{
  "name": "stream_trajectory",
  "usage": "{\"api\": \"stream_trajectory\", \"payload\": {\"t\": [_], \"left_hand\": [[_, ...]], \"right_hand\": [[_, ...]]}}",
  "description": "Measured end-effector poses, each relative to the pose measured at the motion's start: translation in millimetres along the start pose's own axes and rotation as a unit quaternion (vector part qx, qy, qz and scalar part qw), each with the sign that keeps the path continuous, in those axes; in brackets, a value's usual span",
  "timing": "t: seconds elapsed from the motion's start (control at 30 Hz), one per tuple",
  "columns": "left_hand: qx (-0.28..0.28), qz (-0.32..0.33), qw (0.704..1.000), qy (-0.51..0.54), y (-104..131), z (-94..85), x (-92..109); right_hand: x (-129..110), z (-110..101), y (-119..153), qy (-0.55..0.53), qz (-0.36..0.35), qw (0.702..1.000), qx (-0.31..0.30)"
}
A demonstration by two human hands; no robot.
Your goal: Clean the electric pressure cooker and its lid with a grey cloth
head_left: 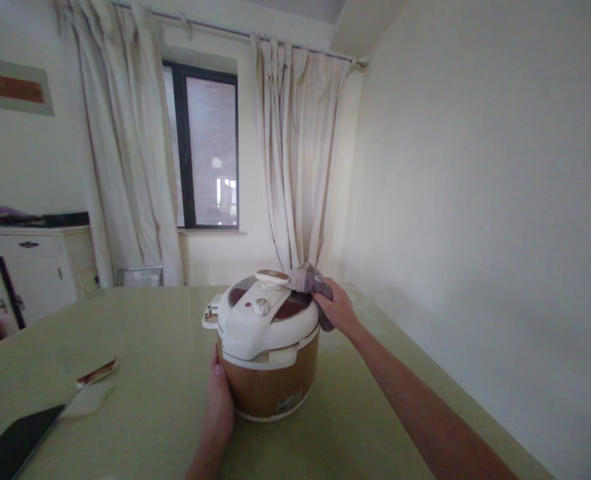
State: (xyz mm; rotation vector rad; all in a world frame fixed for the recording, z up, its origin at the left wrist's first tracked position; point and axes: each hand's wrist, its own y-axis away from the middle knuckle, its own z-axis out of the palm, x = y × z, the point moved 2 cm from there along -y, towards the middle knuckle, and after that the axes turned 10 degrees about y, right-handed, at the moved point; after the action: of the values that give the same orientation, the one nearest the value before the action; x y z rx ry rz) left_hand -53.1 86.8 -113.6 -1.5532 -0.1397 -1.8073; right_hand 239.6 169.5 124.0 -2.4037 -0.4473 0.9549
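A white and brown electric pressure cooker (263, 383) stands upright on the pale green table, its lid closed with a handle on top and a round knob. My left hand (219, 401) is curved against the cooker's lower left side, its fingertips partly out of sight behind the body. In my right hand (336, 307) is a bunched greyish cloth (306, 279), pressed on the right rear of the lid beside the top handle. Part of the cloth hangs down the cooker's right side.
A dark flat object (18, 443) lies at the table's (150, 347) left front, near a small reddish-brown piece (97, 372). The wall (475, 200) runs along the right edge. Behind are curtains (300, 147), a window (210, 153) and a white cabinet (38, 263).
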Motion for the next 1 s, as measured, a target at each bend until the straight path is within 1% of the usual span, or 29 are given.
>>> {"api": "stream_trajectory", "payload": {"t": [0.03, 0.07, 0.13, 0.2, 0.23, 0.3, 0.37, 0.47, 0.53, 0.6, 0.63, 0.7, 0.77, 0.83, 0.9, 1.0], "left_hand": [[0.006, 0.000, 1.000, 0.015, -0.3, 0.4, -1.6], [0.014, 0.001, 1.000, 0.026, -0.6, 0.8, -2.9], [0.026, 0.001, 0.999, 0.043, -1.0, 1.5, -5.0], [0.034, -0.001, 0.998, 0.055, -1.4, 1.8, -6.1], [0.034, -0.002, 0.998, 0.057, -1.5, 1.7, -6.4], [0.037, -0.003, 0.998, 0.055, -1.5, 1.2, -7.2], [0.032, -0.004, 0.998, 0.053, -1.6, 0.3, -8.9], [0.023, -0.007, 0.999, 0.039, -1.8, -1.6, -13.2], [0.024, -0.007, 0.999, 0.021, -1.9, -3.3, -15.6], [0.022, -0.006, 1.000, 0.005, -2.0, -4.4, -16.5], [0.020, -0.006, 1.000, 0.001, -2.2, -4.7, -16.4], [0.017, -0.007, 1.000, 0.000, -2.8, -4.7, -15.0], [0.021, -0.011, 1.000, 0.005, -3.6, -4.6, -12.9], [0.024, -0.016, 0.999, 0.014, -4.1, -4.2, -10.6], [0.021, -0.013, 0.999, 0.024, -4.0, -3.9, -8.7], [0.006, -0.001, 0.999, 0.042, -3.5, -3.7, -9.0]], "right_hand": [[-3.1, -3.5, 19.4, 0.008, -0.040, 0.999, 0.029], [-7.9, -6.9, 38.0, 0.019, -0.085, 0.995, 0.040], [-20.7, -14.3, 67.4, 0.053, -0.158, 0.985, 0.041], [-34.9, -21.8, 78.4, 0.092, -0.186, 0.978, 0.020], [-41.3, -25.0, 75.7, 0.112, -0.181, 0.977, 0.006], [-50.8, -29.2, 55.5, 0.148, -0.144, 0.978, -0.028], [-54.9, -28.3, 22.2, 0.179, -0.091, 0.977, -0.071], [-53.5, -16.2, -33.3, 0.216, -0.014, 0.965, -0.149], [-51.2, -4.1, -64.1, 0.227, 0.019, 0.956, -0.188], [-50.3, 6.4, -85.6, 0.224, 0.032, 0.953, -0.204], [-50.6, 10.1, -92.2, 0.219, 0.033, 0.953, -0.205], [-52.0, 13.2, -96.9, 0.209, 0.031, 0.956, -0.203], [-53.6, 11.0, -90.5, 0.203, 0.028, 0.958, -0.199], [-54.2, 5.4, -74.0, 0.198, 0.018, 0.960, -0.196], [-53.5, -2.1, -49.3, 0.199, -0.016, 0.964, -0.176], [-48.6, -14.5, -4.0, 0.214, -0.069, 0.968, -0.109]]}}
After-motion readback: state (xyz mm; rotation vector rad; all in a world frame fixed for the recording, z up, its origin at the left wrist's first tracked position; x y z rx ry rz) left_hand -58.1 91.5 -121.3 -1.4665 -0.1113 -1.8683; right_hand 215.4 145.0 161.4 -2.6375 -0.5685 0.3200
